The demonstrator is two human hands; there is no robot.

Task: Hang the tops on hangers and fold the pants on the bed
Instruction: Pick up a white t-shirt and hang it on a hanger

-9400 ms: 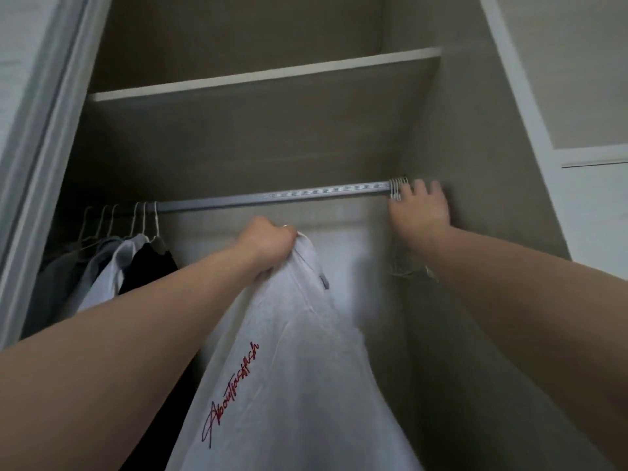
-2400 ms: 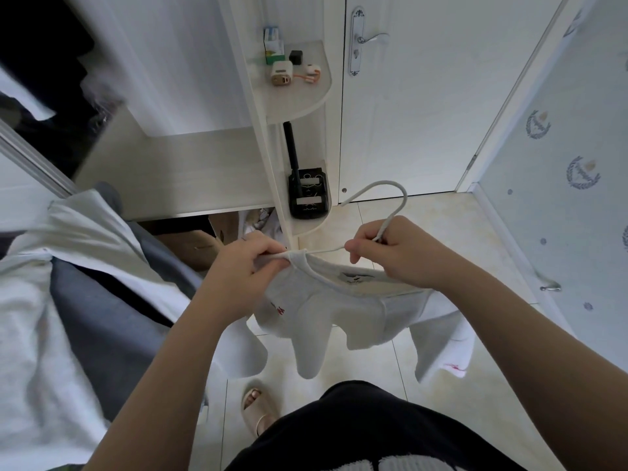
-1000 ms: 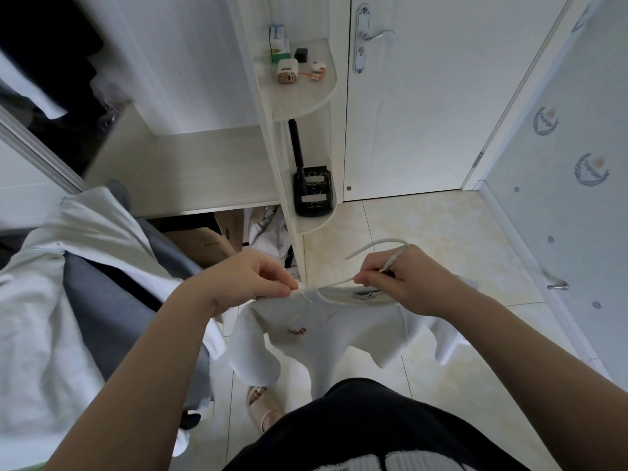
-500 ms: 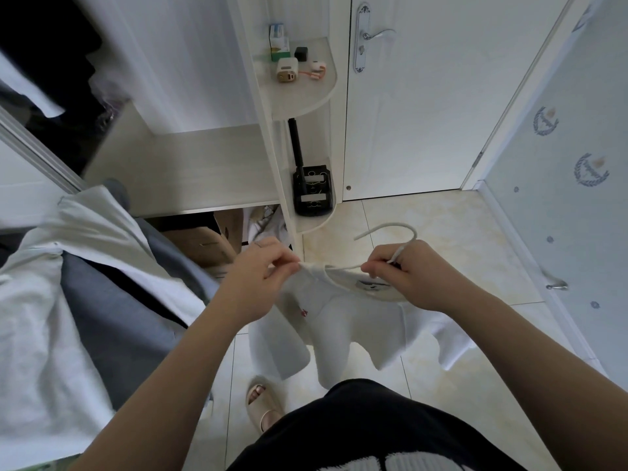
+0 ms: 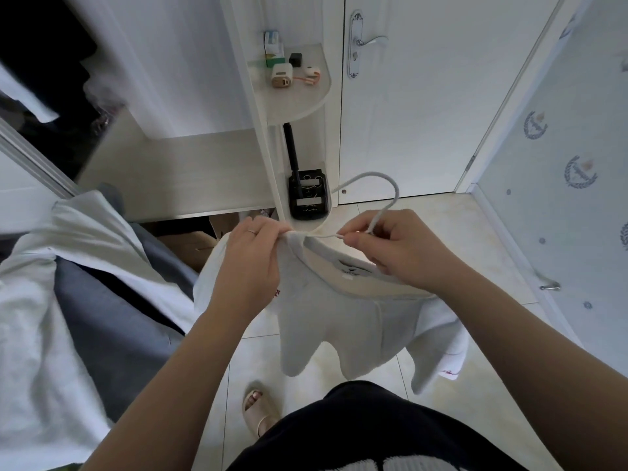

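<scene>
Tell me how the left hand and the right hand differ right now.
The left hand pinches the white fabric top at its shoulder; the right hand grips the white wire hanger below its hook. The left hand wears a thin ring; none shows on the right hand. Both have curled fingers at the top's neckline.

Illumination is soft, even, cool daylight. Upper left of the frame falls into deep shadow. Wide-angle distortion bends lines at the edges. Left edge shows slight blur.
</scene>
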